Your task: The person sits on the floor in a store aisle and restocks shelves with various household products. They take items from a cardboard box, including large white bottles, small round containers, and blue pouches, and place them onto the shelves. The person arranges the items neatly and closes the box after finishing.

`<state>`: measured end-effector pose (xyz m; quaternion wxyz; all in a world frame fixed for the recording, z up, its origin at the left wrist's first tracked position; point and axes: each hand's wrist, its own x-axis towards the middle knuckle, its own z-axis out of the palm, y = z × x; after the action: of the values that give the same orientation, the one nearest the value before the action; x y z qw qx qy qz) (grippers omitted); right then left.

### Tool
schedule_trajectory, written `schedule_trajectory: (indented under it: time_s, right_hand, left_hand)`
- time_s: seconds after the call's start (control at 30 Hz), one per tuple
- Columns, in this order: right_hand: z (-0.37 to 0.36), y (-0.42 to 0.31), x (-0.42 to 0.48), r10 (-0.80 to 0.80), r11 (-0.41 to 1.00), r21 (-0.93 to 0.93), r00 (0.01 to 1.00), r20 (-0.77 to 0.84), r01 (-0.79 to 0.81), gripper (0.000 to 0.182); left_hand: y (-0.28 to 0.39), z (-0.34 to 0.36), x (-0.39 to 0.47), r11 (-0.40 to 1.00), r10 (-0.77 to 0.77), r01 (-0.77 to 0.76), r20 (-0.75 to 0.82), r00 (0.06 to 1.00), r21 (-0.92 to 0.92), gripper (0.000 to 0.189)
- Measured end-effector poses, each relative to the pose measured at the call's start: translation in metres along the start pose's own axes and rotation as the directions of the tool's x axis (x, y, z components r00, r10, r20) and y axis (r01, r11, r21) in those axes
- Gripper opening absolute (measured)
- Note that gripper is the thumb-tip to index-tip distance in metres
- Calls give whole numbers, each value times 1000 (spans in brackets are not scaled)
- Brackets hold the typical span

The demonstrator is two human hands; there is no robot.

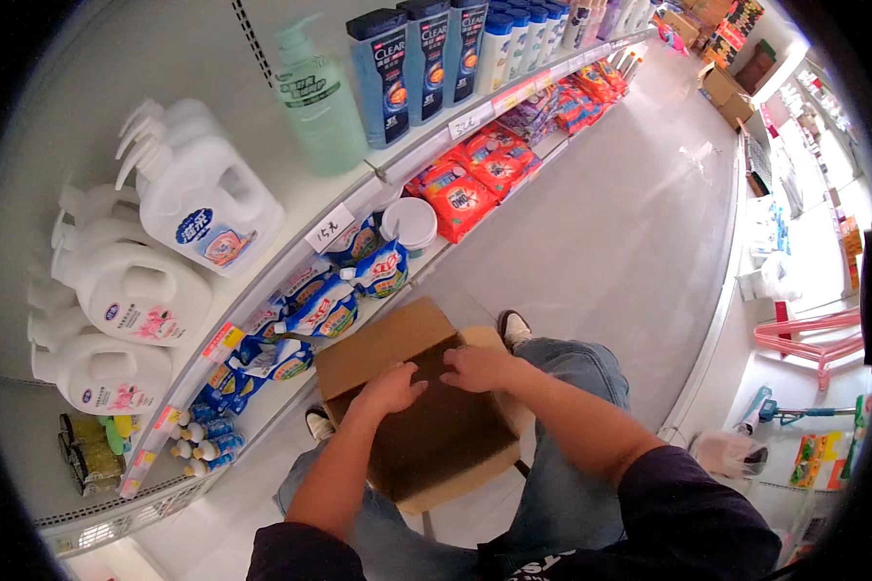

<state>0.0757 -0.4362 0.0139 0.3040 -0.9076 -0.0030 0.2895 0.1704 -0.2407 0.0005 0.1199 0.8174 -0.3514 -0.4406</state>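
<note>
An open cardboard box [450, 436] stands between my knees with its flaps folded outward, and its brown inside looks bare. My left hand [392, 388] is over the box's left far side, beside the broad raised flap [389, 345]. Its fingers are loosely bent and hold nothing that I can see. Across from it, my right hand [479, 368] hovers at the far right corner, near a smaller flap [485, 338]. Thumb and fingers there point toward the left hand, with a gap between the two. Whether either hand touches the cardboard is unclear.
Left of me runs a store shelf [261, 279] with white pump jugs [203, 196], a green pump bottle [323, 109] and shampoo bottles [385, 87]. Below are blue detergent pouches [327, 309] and red detergent bags [458, 196]. Pink hangers [806, 338] lie on the right shelving.
</note>
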Motion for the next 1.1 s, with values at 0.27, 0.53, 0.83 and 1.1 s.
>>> schedule_trajectory:
  time_s: [0.27, 0.53, 0.83, 1.1]
  right_hand:
    - [-6, 13, 11, 84, 996, 10, 995, -47, -83, 42]
    - [-12, 18, 9, 7, 1000, 28, 996, -94, -4, 35]
    - [-6, 21, 14, -61, 993, 89, 975, -212, 81, 29]
    - [-7, 10, 25, -91, 985, 120, 958, -271, 128, 25]
  left_hand:
    - [21, 0, 5, 990, 137, -133, -105, 985, 49, 42]
    - [30, 2, 20, 951, 296, -309, -241, 924, -17, 34]
    - [38, -5, 12, 917, 352, -389, -271, 896, -93, 19]
    - [40, -9, 12, 930, 300, -348, -310, 902, -115, 22]
